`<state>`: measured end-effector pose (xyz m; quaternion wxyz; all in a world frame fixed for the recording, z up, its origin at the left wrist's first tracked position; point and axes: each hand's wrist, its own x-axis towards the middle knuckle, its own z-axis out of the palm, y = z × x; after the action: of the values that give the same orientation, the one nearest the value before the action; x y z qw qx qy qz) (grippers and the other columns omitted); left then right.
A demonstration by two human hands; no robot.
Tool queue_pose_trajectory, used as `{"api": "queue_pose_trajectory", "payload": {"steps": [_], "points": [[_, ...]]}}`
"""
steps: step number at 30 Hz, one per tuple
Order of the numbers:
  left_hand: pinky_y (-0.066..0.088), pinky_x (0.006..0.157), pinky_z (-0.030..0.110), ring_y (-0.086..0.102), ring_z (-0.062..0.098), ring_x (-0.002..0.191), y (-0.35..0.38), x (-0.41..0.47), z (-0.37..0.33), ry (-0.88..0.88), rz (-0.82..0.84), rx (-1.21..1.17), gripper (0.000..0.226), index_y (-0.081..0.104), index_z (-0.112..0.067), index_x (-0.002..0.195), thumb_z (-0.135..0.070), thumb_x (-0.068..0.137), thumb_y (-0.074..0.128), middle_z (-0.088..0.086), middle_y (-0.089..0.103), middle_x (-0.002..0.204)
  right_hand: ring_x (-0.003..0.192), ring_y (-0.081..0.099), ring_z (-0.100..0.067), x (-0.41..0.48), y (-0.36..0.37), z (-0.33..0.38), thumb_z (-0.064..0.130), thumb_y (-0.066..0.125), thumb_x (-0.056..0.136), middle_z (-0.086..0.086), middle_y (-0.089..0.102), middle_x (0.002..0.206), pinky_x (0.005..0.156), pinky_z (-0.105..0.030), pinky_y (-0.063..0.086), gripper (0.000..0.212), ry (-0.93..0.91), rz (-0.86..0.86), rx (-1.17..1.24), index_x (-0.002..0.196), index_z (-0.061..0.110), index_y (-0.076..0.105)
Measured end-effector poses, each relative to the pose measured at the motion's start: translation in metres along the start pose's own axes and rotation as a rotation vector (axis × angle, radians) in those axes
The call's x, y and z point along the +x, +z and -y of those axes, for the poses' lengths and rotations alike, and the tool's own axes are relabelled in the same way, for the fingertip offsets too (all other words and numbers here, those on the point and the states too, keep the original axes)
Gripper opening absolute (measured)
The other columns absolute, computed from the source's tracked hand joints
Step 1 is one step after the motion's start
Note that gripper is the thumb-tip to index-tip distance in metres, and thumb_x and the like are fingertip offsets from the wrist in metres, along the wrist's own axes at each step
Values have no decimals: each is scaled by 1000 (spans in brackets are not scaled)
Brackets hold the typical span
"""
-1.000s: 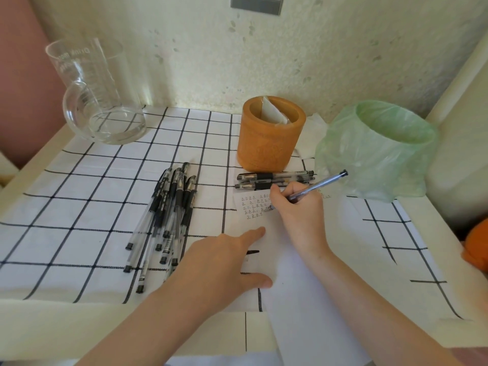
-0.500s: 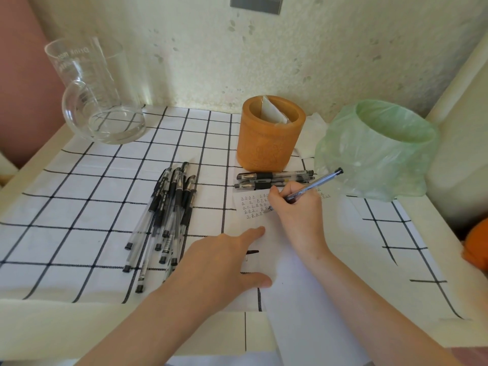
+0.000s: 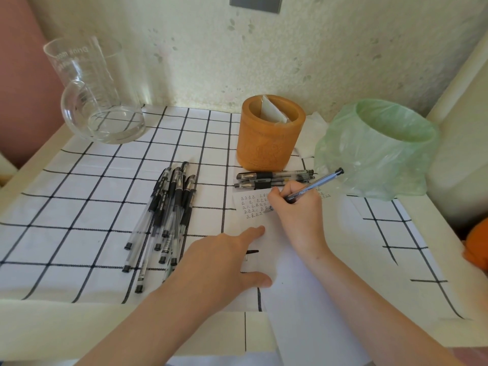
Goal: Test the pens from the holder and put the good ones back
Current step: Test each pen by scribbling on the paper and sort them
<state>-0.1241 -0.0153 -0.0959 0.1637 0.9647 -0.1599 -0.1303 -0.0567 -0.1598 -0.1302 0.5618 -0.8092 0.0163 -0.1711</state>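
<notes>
Gripping a blue-barrelled pen (image 3: pixel 314 184) in a writing pinch, the R hand (image 3: pixel 298 215) rests on a white paper sheet (image 3: pixel 303 273), w/ the pen tip down among rows of small test marks near the sheet's top-left corner. L hand (image 3: pixel 219 265) lies flat, fingers straight & spread, pressing on the sheet's left edge and holding nothing. Orange cylindrical pen holder (image 3: pixel 266 143) stands upright just behind the sheet, w/ a folded white slip (image 3: pixel 272 112) inside. Two capped black-grip pens (image 3: pixel 274 178) lie side by side btwn the holder's base and the sheet's top edge, approx parallel to that edge. A loose pile of black gel pens (image 3: pixel 163 217) lies left of the L hand on the black-grid white cloth (image 3: pixel 79 207) covering the surface, capped ends pointing away from the person. Clear glass jug (image 3: pixel 97 101) sits at the far-left corner. Bin w/ green bag liner (image 3: pixel 380 149) stands right of the holder, near the held pen's back end. Orange item (image 3: pixel 475 247) at the right edge is too cut off to ID.
</notes>
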Motion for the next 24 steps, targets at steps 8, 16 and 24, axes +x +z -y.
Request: {"api": "queue_pose_trajectory", "payload": {"steps": [8, 16, 24], "points": [[40, 68, 24, 58, 14, 91, 0, 0, 0, -2, 1, -2, 76, 15, -50, 140, -64, 77, 54, -10, 44, 75, 49, 29, -6, -1, 0, 1, 3, 61, 82, 5, 31, 46, 54, -18, 36, 36, -5, -9, -9, 54, 4, 39], [39, 69, 24, 59, 15, 92, -1, 0, -1, -10, 3, -8, 76, 15, -50, 140, -64, 77, 55, -9, 45, 75, 48, 29, -7, 0, 0, 0, 5, 62, 83, 10, 30, 44, 52, -16, 34, 37, -4, 0, -8, 55, 7, 38], [37, 65, 24, 52, 13, 78, -3, -1, -2, -29, 30, 6, 75, 15, -50, 139, -64, 77, 55, -11, 38, 66, 47, 30, -5, 0, -1, 2, 3, 61, 81, 10, 32, 40, 52, -13, 34, 36, 5, 25, -14, 54, 6, 39]]}}
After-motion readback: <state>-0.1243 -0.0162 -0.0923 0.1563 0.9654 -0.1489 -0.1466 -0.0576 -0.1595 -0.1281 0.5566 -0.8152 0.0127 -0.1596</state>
